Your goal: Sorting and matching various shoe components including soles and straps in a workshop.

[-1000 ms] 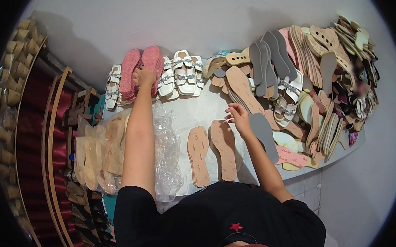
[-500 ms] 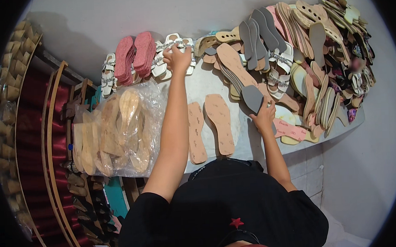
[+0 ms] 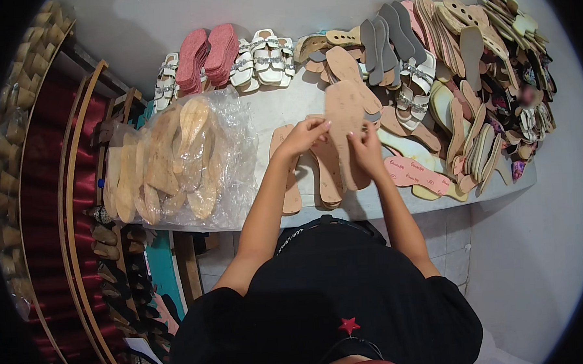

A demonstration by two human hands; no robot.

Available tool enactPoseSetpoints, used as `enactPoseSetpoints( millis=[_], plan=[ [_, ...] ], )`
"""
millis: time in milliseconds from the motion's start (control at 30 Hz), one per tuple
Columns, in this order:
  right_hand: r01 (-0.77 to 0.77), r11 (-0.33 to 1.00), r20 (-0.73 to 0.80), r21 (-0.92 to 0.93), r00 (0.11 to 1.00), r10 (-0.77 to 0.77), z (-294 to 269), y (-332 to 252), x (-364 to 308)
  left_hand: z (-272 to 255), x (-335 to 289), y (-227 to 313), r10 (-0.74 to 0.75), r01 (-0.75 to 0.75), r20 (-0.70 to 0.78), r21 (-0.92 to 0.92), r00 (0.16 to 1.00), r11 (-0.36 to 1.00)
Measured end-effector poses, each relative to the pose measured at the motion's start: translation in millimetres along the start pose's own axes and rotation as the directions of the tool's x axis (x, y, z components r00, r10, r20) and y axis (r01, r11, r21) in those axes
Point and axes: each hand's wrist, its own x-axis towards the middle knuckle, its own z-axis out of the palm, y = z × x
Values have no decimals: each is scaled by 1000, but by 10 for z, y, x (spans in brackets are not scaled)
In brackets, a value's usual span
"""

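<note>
A tan insole (image 3: 345,108) is held up over the table, its toe end pointing away from me. My right hand (image 3: 367,147) grips its right edge, thumb on the printed face. At its left edge my left hand (image 3: 308,136) pinches with bent fingers; the exact contact is hard to see. Below my hands, two stacks of matching insoles lie on the table: a left stack (image 3: 285,192) and a right stack (image 3: 328,180), the latter partly covered by the held one. Just behind is another tan insole (image 3: 348,65) on a pile.
White strappy sandals (image 3: 268,59) and pink insole stacks (image 3: 221,55) line the wall. A clear plastic bag (image 3: 228,146) of wooden-looking soles lies left. Grey insoles (image 3: 399,37), a pink printed insole (image 3: 416,174) and heaps of soles fill the right side of the table (image 3: 301,107).
My left hand has come back from the white sandals to the middle. My right hand has moved left from the grey-faced insole; a tan insole is now raised between both hands.
</note>
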Motion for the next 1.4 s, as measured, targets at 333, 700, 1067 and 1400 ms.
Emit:
enactPoseSetpoints(
  millis=[333,700,1067,1400],
  plan=[
    [-15,606,46,-795,995,85,448,16,-217,-379,-379,-979,139,-54,-584,160,799,986],
    [-274,571,-33,-774,918,396,551,340,-251,-225,-526,-978,107,362,-683,506,722,783],
    [-306,459,-91,-834,897,432,672,328,-199,203,-582,-1059,119,470,-643,661,756,584],
    [-338,909,132,-243,917,376,60,656,-47,95,-609,-1178,195,372,-633,646,749,667]
  ],
)
